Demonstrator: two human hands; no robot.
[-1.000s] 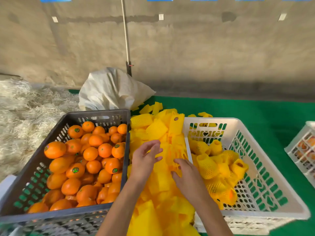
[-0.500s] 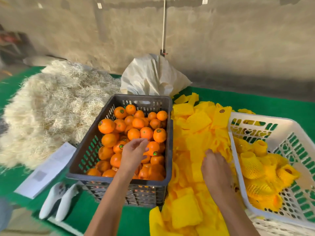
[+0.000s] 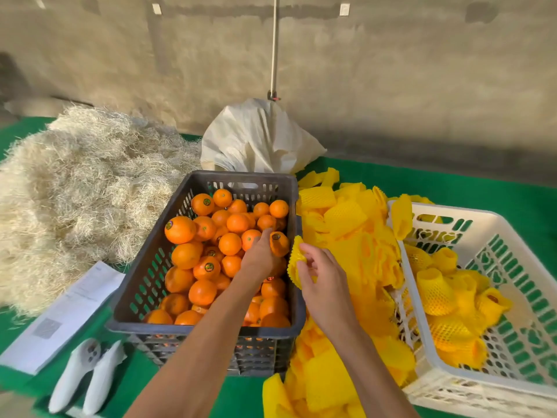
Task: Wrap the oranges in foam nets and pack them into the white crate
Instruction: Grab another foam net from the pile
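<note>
A dark grey crate [image 3: 150, 273] in the middle holds several loose oranges [image 3: 180, 229]. My left hand [image 3: 259, 257] grips one orange [image 3: 279, 243] just above the crate's right side. Right beside it, my right hand [image 3: 321, 280] pinches a yellow foam net [image 3: 294, 260] with its mouth facing that orange. A heap of yellow foam nets [image 3: 346, 224] lies between the two crates. The white crate [image 3: 494, 233] on the right contains several oranges wrapped in yellow nets [image 3: 437, 292].
A pile of pale straw [image 3: 75, 194] fills the left. A white sack [image 3: 259, 140] stands behind the grey crate against the wall. A paper sheet [image 3: 63, 318] and two white handheld controllers [image 3: 87, 375] lie on the green mat [image 3: 452, 188] at front left.
My left hand went from the net heap into the grey crate and lifted an orange. My right hand picked a net from the heap and brought it beside the orange. The view swung left.
</note>
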